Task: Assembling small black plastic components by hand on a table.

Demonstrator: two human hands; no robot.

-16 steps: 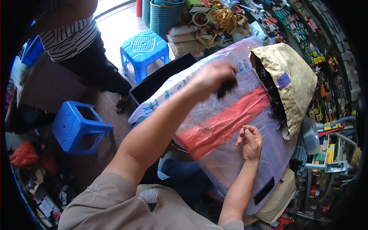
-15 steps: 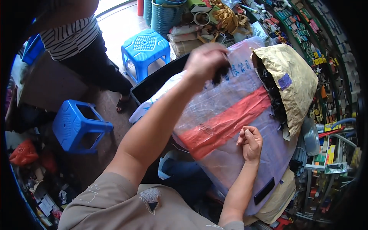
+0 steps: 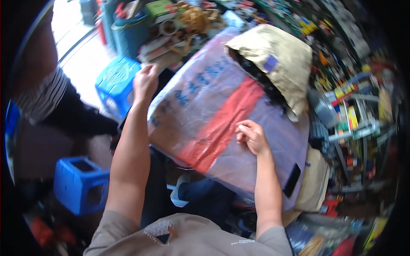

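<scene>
My left hand is raised past the far left edge of a plastic-covered work surface, near a blue stool. Its fingers are closed, and anything inside them is hidden. Above the middle of the sheet, beside its red band, my right hand has its fingers curled and thumb tip pressed close to the index finger. Whatever it may pinch is too small to make out. A tan paper sack lies on its side at the far right of the surface, its mouth showing a heap of black pieces.
A black phone lies at the sheet's near right corner. Another blue stool stands on the floor at left. A person in dark trousers is at the far left. Stacked baskets and crowded shelves border the surface.
My left hand has swung left from above the sheet to beyond its edge; the dark clump seen by it no longer shows. The view has shifted, and my right hand stays curled over the sheet.
</scene>
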